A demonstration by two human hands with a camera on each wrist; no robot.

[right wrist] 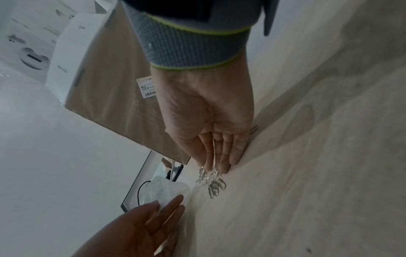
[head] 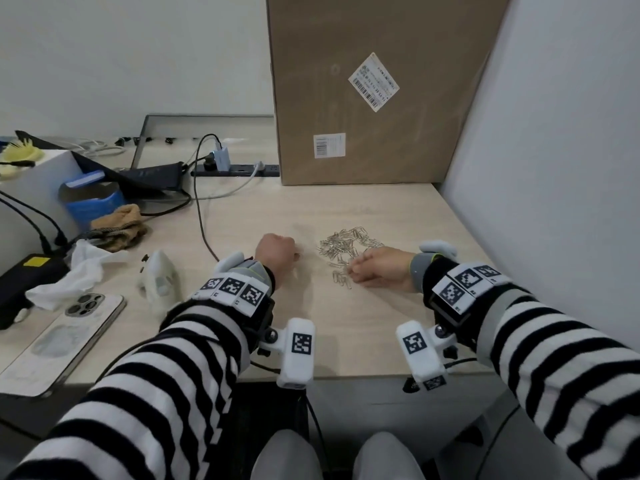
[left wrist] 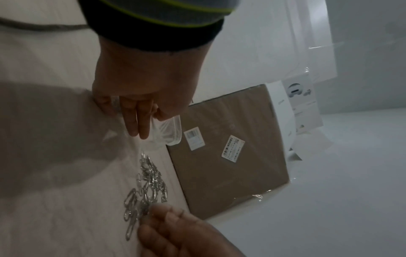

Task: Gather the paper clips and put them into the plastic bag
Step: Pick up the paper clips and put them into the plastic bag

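Setting: Pale wood-grain desk (head: 363,317) pushed against a white wall, a tall cardboard box (head: 374,88) standing at the back of it.

Clutter: on my left side I see a phone (head: 59,341) lying face down, crumpled tissue (head: 72,271), a power strip (head: 235,169) and loose cables.

Paper clips: the silver paper clips (head: 346,249) lie in a loose heap on the desk between my two hands, nearer the right one; a few stragglers sit at the heap's near edge.

Plastic bag: the clear plastic bag (left wrist: 167,132) is in my left hand, its rolled mouth sticking out beyond the fingers; I can see no clips inside it.

Progress: early, by my reading. The heap looks nearly whole, so almost all the gathering and all the bagging remain.

Left hand: my left hand (head: 277,256) rests on the desk just left of the heap, fingers curled down over the bag and pinning it there.

Right hand: my right hand (head: 381,266) lies on its edge at the heap's near right side, fingers close together and slightly cupped, with several clips against the fingertips (right wrist: 219,165); whether they are pinched or only raked I cannot tell.
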